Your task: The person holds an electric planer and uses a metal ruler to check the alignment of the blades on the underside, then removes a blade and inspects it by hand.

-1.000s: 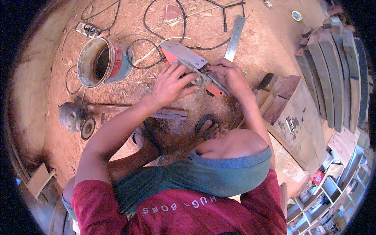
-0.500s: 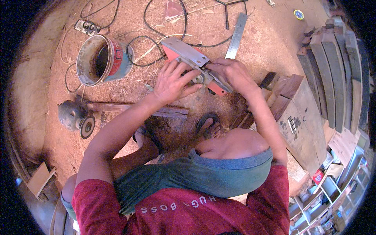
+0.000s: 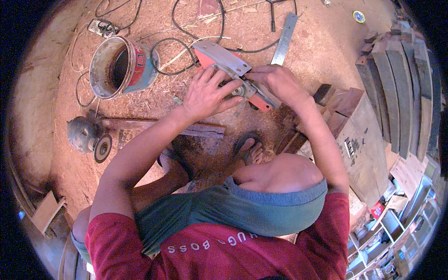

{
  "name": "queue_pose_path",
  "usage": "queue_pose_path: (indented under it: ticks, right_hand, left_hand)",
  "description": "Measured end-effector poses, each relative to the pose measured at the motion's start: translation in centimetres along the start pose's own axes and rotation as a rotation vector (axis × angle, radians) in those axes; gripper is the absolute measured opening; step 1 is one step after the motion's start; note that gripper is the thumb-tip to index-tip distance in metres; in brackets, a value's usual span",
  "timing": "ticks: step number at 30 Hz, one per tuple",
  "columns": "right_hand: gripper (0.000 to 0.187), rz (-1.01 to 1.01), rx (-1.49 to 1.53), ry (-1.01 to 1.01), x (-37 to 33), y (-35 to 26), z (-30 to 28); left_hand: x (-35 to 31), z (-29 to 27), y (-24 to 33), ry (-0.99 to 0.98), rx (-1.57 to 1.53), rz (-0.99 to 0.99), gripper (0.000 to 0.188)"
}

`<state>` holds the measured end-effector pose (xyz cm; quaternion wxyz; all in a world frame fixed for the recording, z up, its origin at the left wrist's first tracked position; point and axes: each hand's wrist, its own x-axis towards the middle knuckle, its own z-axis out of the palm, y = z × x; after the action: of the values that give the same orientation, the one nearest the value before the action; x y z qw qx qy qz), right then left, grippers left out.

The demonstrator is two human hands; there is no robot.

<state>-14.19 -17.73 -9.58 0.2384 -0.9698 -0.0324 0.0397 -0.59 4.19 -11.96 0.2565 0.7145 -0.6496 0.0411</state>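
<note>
Left hand (image 3: 208, 94) is clasped over the near side of the planer (image 3: 224, 57), thumb spread from the fingers! That planer sits tilted between both hands, out in front of the knees, pale metal plate upward, orange body showing below. And the right hand (image 3: 279, 85) is in there too, fingers bent and bunched at the planer's middle; whether they pinch anything, I cannot tell.

Now across the floor (image 3: 135, 106), from the left: a grinder (image 3: 83, 134) lies on its side, a socket box (image 3: 102, 28) up beyond, then the bucket (image 3: 142, 77), tipped in view. A plank (image 3: 205, 129) lies nearer the feet. Black cable (image 3: 239, 50) loops behind the planer, a steel ruler (image 3: 284, 39) lies just beyond the right hand, and far right, curved boards (image 3: 401, 93) stand in a row!
</note>
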Motion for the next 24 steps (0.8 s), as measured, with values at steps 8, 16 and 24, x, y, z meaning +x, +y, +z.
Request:
queue_pose_path:
  ticks: [8,16,24]
  right_hand:
    - [0.032,-0.025,0.074,-0.013,0.4,0.5,0.2]
    - [0.03,0.115,0.199,-0.037,0.9,1.3,0.6]
    - [0.022,0.016,0.377,-0.147,1.7,2.3,-0.4]
  left_hand:
    - [1.0,-1.2,0.7,-0.157,-0.035,-0.092,0.048]
    - [1.6,-1.0,0.7,-0.206,-0.051,-0.121,0.049]
    - [2.0,-1.7,0.7,-0.248,-0.069,-0.119,0.049]
